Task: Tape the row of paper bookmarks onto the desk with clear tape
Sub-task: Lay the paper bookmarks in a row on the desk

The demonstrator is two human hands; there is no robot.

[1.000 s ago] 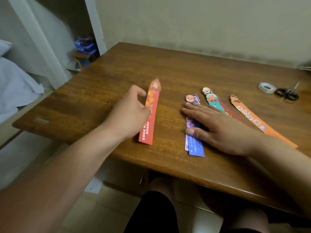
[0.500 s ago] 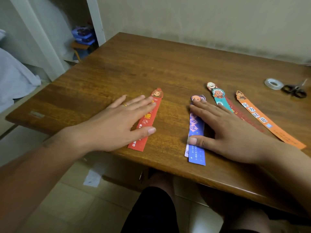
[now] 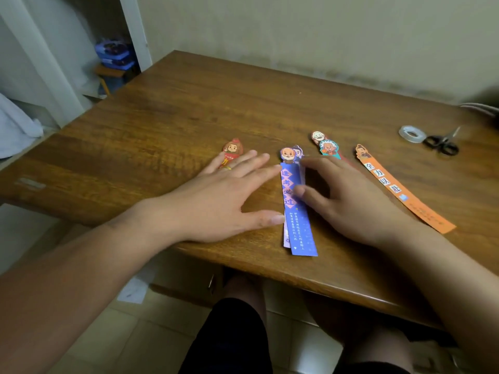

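Desk (image 3: 189, 103): a brown wooden top seen from above and in front, its near edge running across the lower part of the view.

Left hand (image 3: 221, 201): lies palm down on the desk, fingers straight and spread. It covers nearly all of the red bookmark (image 3: 232, 149), whose cartoon head shows beyond the fingertips. The thumb tip reaches the left edge of the blue bookmark (image 3: 297, 220).

Right hand (image 3: 356, 201): palm down just right of the blue bookmark, fingers loosely bent and gripping nothing. The thumb lies on the middle of the blue strip and a fingertip meets its upper right edge. This hand is blurred, so how firmly it presses cannot be told.

Orange bookmark (image 3: 397, 190): the rightmost strip, flat on the desk, slanting toward the near right, apart from both hands.

Blue bookmark: flat near the desk's front edge, between the two hands. A lilac bookmark (image 3: 286, 240) lies under it, showing along its lower left side and beside its head.

Teal bookmark (image 3: 328, 147): only its head and a short length show beyond the right hand. A second cartoon head (image 3: 317, 136) overlaps it just behind.

Scissors (image 3: 441, 143): black-handled, at the far right.

Tape (image 3: 411, 134): a clear roll lying flat, touching the scissors' left side, well apart from the bookmarks.

Ring (image 3: 228, 167): a yellow band on one left-hand finger.
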